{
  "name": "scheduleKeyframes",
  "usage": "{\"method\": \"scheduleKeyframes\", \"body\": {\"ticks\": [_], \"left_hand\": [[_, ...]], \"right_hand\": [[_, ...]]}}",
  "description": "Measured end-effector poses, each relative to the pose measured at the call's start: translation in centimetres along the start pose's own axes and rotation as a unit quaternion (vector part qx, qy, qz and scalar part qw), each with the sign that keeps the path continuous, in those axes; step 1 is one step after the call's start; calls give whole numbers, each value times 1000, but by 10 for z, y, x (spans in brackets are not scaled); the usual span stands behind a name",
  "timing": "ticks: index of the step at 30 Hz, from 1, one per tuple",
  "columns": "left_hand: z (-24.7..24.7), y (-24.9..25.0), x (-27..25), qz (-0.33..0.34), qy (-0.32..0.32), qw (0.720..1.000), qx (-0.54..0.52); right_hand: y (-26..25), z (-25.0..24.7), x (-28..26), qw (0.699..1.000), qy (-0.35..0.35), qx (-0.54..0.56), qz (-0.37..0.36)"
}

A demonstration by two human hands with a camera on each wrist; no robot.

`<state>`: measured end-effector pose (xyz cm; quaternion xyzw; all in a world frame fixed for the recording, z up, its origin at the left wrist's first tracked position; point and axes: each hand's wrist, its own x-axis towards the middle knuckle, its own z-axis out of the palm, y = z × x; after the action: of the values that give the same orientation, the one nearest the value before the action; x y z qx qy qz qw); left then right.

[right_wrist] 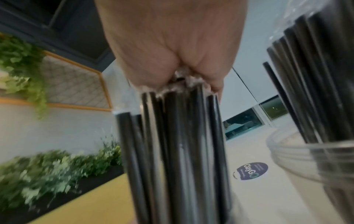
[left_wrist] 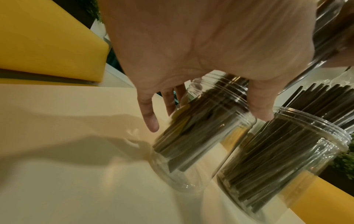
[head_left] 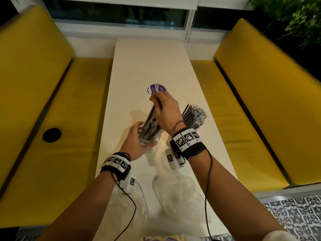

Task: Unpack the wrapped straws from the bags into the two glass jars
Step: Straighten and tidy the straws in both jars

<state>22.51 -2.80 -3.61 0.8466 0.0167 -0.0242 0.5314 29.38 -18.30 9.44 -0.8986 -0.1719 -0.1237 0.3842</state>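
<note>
Black straws in clear wrappers stand in clear jars; the table is cream, with a round purple sticker lettered white; the benches are yellow, the floor tiled in a black-and-white pattern, the wristbands black with black-and-white square markers, the plants green

Warm indoor light falls from above; the hands cast soft shadows onto the pale worktop. The head view bows strongly at its edges with dark corners. Both wrist views are motion-blurred, the palms close and soft.
</note>
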Motion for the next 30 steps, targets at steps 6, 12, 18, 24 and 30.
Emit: {"method": "scheduleKeyframes", "body": {"ticks": [6, 12, 18, 24, 30], "left_hand": [[-1, 0, 0, -4, -8, 1000, -7], [1, 0, 3, -22, -4, 1000, -3], [1, -2, 1, -5, -3, 1000, -12], [1, -2, 2, -12, -10, 1000, -15], [1, 0, 1, -8, -3, 1000, -14]], "right_hand": [[-12, -14, -7, 993, -83, -64, 52], [-14, -7, -28, 979, -133, -144, -51], [0, 5, -24, 991, -47, -115, -53], [-1, 10, -30, 987, -86, -130, -43], [0, 4, -24, 999, -4, -42, -20]]}}
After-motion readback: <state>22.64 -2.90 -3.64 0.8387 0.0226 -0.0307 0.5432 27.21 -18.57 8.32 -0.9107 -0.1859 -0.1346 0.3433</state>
